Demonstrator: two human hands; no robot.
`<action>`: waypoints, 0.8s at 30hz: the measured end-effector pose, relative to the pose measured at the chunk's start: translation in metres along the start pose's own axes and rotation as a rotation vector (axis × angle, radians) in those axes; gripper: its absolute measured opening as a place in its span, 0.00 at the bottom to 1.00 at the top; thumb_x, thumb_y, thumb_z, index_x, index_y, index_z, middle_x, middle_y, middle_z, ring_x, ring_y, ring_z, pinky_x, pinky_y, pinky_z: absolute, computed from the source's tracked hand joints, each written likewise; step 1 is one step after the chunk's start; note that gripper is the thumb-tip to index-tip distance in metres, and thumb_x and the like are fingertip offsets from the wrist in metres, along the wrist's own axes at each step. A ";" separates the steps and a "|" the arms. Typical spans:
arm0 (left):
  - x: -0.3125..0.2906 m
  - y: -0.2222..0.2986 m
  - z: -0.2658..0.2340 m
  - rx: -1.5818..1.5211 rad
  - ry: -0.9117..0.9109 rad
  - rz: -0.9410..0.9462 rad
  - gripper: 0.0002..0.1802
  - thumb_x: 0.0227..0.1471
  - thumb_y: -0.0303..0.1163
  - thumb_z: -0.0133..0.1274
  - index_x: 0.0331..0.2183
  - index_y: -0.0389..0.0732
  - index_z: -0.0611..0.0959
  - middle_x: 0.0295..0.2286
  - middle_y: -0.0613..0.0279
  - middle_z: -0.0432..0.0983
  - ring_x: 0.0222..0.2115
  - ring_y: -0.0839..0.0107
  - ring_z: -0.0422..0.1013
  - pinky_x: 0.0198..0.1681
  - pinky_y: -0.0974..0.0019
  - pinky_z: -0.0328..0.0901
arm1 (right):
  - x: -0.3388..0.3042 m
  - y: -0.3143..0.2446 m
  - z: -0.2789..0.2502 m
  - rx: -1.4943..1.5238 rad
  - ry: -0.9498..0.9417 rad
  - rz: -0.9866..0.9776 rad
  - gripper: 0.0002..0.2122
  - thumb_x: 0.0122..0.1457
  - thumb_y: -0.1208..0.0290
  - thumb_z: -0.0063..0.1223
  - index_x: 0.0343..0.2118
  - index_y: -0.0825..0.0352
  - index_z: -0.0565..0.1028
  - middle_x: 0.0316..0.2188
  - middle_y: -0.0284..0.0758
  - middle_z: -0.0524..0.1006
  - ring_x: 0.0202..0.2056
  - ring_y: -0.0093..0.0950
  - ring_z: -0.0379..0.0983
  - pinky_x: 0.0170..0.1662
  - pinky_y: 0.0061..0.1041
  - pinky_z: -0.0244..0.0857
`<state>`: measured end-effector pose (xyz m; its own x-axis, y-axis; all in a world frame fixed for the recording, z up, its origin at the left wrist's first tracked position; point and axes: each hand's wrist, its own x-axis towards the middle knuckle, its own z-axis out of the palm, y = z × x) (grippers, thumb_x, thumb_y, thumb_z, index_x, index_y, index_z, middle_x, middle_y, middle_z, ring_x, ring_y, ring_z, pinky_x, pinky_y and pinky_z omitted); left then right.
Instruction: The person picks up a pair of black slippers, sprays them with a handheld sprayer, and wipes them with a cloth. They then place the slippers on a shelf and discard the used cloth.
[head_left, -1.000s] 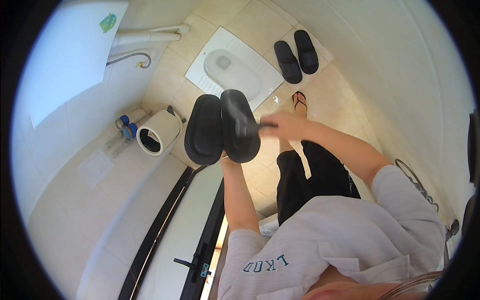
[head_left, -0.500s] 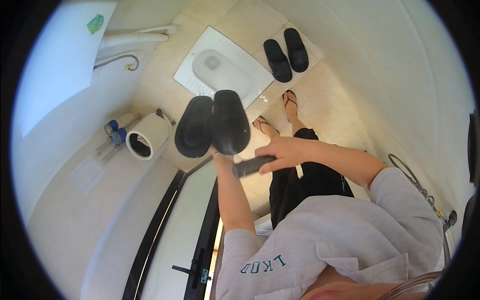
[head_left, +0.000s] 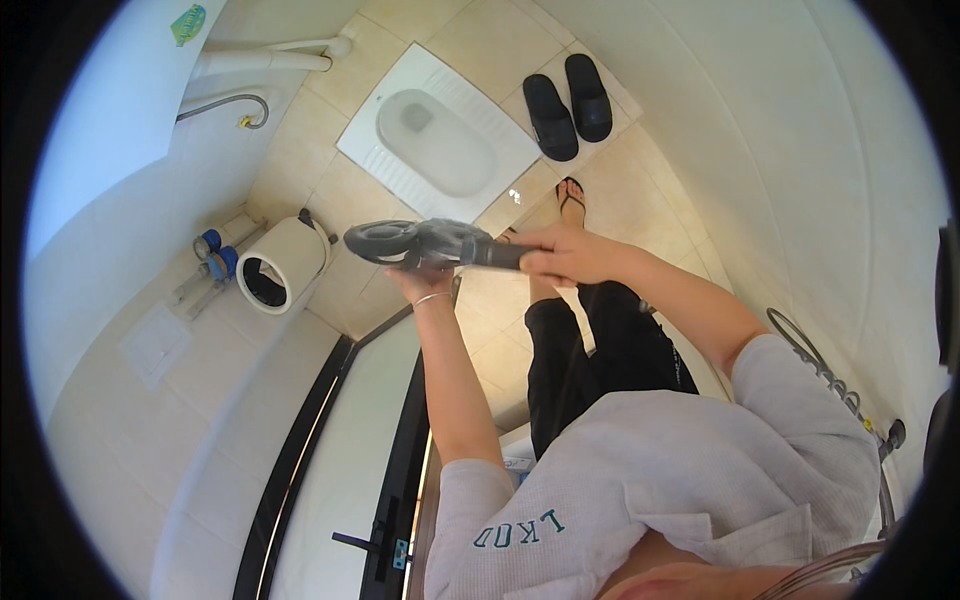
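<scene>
Held slippers (head_left: 385,241): aloft above floor (head_left: 655,190); left hand (head_left: 424,283), fingers partly hidden, supporting from below. Dark tool (head_left: 497,256): right hand (head_left: 566,254), fingers wrapped round it. Step: seemingly working tool over slippers; next move likely wants steady left hold.

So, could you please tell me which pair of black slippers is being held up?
It is the pair of slippers in the left hand; the other pair rests on the floor beside the squat toilet.
</scene>
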<state>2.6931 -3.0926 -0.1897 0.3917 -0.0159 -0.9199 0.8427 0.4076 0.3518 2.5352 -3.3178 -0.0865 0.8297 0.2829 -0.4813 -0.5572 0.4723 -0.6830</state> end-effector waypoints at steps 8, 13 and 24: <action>0.015 -0.008 -0.014 0.392 0.050 0.056 0.48 0.52 0.75 0.35 0.57 0.43 0.67 0.49 0.55 0.66 0.49 0.56 0.66 0.51 0.43 0.63 | 0.009 -0.001 -0.022 0.045 0.322 -0.048 0.15 0.66 0.57 0.44 0.34 0.66 0.71 0.15 0.25 0.66 0.13 0.14 0.57 0.17 0.15 0.51; 0.019 -0.018 -0.013 0.536 -0.004 0.235 0.16 0.57 0.34 0.57 0.44 0.35 0.79 0.32 0.64 0.74 0.34 0.74 0.69 0.42 0.73 0.65 | 0.008 0.001 -0.032 0.097 0.380 -0.051 0.16 0.66 0.55 0.42 0.33 0.65 0.69 0.16 0.27 0.67 0.14 0.14 0.59 0.18 0.15 0.54; 0.029 -0.030 0.000 0.877 -0.086 0.382 0.27 0.52 0.39 0.62 0.49 0.34 0.75 0.28 0.68 0.69 0.29 0.75 0.66 0.33 0.74 0.63 | 0.000 0.025 -0.013 -0.079 0.298 0.167 0.14 0.62 0.57 0.49 0.37 0.65 0.74 0.14 0.26 0.65 0.14 0.16 0.59 0.18 0.17 0.53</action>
<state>2.6794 -3.1053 -0.2271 0.6934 -0.1049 -0.7129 0.6154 -0.4283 0.6617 2.5207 -3.3164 -0.1106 0.6867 0.0895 -0.7214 -0.6953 0.3704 -0.6159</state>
